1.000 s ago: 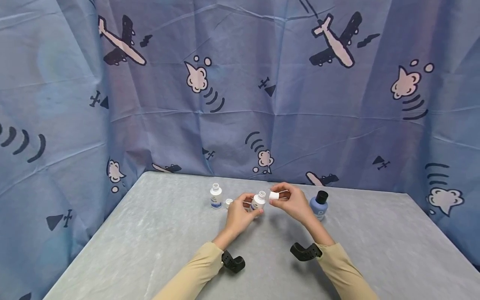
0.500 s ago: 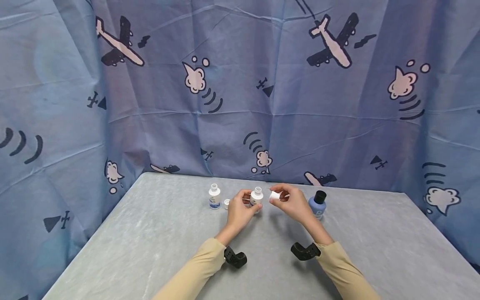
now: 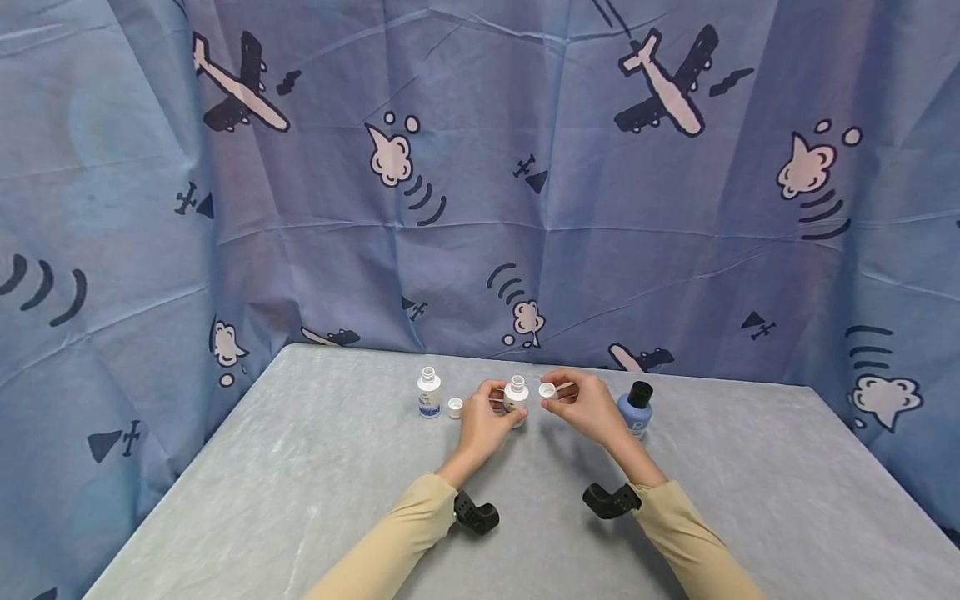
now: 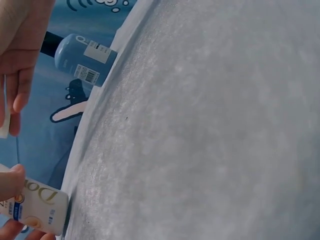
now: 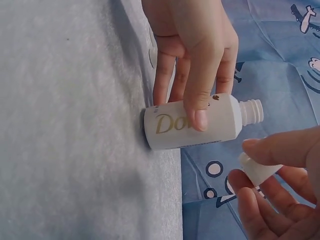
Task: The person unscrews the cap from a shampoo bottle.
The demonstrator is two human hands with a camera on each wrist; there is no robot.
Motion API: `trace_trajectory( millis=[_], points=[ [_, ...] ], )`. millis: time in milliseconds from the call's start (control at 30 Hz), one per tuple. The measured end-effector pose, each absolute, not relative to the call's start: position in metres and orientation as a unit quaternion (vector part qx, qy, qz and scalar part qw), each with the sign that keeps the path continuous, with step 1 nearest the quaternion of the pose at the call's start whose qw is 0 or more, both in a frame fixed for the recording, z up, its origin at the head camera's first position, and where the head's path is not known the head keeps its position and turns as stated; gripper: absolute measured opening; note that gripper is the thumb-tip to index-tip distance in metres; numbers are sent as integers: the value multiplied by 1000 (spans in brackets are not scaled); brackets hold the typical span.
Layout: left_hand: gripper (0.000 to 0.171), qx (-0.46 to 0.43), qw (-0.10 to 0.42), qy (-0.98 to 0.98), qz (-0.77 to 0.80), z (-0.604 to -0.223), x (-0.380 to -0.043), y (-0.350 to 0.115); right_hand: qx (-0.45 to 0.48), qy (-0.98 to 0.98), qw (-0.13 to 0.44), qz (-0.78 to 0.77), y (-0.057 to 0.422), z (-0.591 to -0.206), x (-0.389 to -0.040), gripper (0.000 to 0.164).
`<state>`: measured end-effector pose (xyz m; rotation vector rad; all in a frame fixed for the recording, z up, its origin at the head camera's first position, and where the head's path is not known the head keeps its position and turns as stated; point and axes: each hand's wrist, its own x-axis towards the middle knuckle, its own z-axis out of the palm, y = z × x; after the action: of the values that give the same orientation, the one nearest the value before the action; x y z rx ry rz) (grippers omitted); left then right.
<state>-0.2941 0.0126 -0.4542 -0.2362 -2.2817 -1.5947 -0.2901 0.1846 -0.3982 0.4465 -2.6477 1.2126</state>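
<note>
My left hand (image 3: 480, 429) grips a small white Dove bottle (image 5: 170, 127), thumb across its label and fingers behind. The bottle stands upright with its base right at the tabletop, its threaded neck uncovered. Just to the right, my right hand (image 3: 588, 408) pinches a white screw cap (image 5: 260, 172) between thumb and fingers, apart from the neck. In the head view the hollow end of this cap faces the camera. A second white bottle (image 3: 430, 397), also uncapped, stands left of my left hand, and another white cap (image 3: 455, 407) lies beside it.
Right of my right hand stands a blue bottle (image 3: 636, 412) with a black cap, its label visible in the left wrist view. The grey table (image 3: 315, 483) ends at the back against a blue curtain (image 3: 480, 167) printed with planes.
The white bottle in my left hand has gone from tilted to upright and shifted slightly. My right hand has turned its cap so the hollow end shows.
</note>
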Motion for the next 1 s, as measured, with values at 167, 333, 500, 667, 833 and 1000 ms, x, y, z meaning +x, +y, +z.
trace_trajectory(
  millis=[167,333,500,667,833,1000],
  points=[
    [43,-73,166,-811,-555,-457,-295,15,149,-898,96,403,185,-400,-291,30],
    [45,-76,168,-813,-553,-457,-294,15,158,-901,99,392,186,-403,-294,29],
    [50,-85,159,-809,-559,-457,-294,15,158,-901,90,394,187,-407,-297,29],
    [53,-84,154,-812,-557,-458,-294,15,158,-901,80,397,187,-413,-301,28],
    [52,-82,162,-817,-547,-458,-293,15,153,-900,71,402,187,-418,-304,28],
    [51,-73,170,-824,-536,-458,-293,16,152,-906,61,390,186,-423,-307,27]
  ],
)
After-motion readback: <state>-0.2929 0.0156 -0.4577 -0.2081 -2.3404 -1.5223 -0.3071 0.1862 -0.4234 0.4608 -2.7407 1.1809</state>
